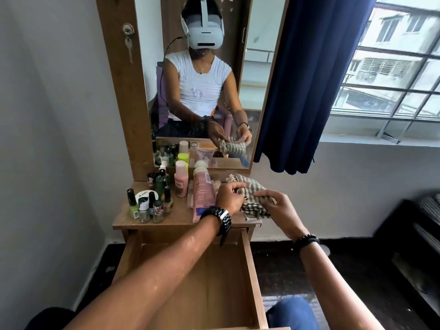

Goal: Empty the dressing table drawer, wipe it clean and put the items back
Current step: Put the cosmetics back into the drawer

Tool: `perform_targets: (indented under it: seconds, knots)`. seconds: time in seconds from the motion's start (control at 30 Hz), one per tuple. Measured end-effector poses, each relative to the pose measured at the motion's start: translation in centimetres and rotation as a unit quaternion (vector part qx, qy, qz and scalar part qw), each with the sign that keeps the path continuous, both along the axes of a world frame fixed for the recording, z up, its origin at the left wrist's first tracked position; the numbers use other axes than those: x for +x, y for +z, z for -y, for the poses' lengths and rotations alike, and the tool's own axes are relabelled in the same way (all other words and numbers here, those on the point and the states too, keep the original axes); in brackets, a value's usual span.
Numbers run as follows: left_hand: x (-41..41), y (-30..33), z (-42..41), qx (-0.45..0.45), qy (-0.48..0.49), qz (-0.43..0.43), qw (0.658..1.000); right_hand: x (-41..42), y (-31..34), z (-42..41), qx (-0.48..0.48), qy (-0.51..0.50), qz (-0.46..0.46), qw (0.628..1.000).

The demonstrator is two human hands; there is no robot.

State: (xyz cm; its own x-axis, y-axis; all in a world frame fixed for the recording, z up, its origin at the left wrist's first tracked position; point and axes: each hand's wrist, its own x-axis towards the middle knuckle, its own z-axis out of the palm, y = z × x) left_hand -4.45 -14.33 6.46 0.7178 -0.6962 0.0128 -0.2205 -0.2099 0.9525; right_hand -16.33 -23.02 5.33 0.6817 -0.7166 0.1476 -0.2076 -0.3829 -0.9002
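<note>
The wooden drawer (250, 270) of the dressing table stands pulled out below me, with nothing visible inside. On the tabletop (181, 217) lies a striped grey-and-white cloth (252, 186) at the right side. My left hand (229, 198) grips the cloth's left part with curled fingers. My right hand (277, 208) pinches its right part. Left of the cloth lie a large pink tube (202, 196), a pink bottle (181, 179) and several nail polish bottles (147, 206).
A mirror (202, 79) rises behind the tabletop and shows a person with a headset. A blue curtain (309, 79) hangs at the right beside a barred window (392, 67). Dark furniture (416, 246) stands at the far right.
</note>
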Motion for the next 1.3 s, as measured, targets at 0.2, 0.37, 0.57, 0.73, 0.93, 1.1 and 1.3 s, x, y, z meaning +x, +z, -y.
perform_targets:
  seconds: [0.2, 0.37, 0.57, 0.73, 0.93, 1.1, 1.3]
  knots:
    - [1.8, 0.5, 2.0, 0.092, 0.014, 0.131, 0.987, 3.8, -0.7, 0.9, -0.078, -0.056, -0.058, 0.994]
    - [3.0, 0.1, 2.5, 0.194, -0.008, 0.172, 0.966, 5.9, -1.8, 1.8, -0.084, -0.024, -0.173, 0.981]
    - [2.9, 0.0, 3.2, 0.197, -0.025, 0.195, 0.961, 5.6, -2.4, 2.4, -0.082, -0.039, -0.202, 0.975]
    - [2.9, 0.4, 1.3, 0.139, -0.018, 0.199, 0.97, 4.2, -1.7, 1.8, -0.099, -0.096, -0.137, 0.981]
    - [1.5, -1.6, -6.0, 0.015, 0.047, 0.191, 0.98, 3.9, -0.7, -2.5, -0.065, -0.056, -0.045, 0.995]
    - [0.3, -3.8, -9.5, 0.016, 0.122, 0.18, 0.976, 6.2, -1.6, -5.8, -0.038, -0.016, -0.054, 0.998]
    - [0.8, -3.9, -9.7, 0.073, 0.15, 0.135, 0.977, 7.6, -2.2, -7.7, -0.025, -0.038, -0.07, 0.997]
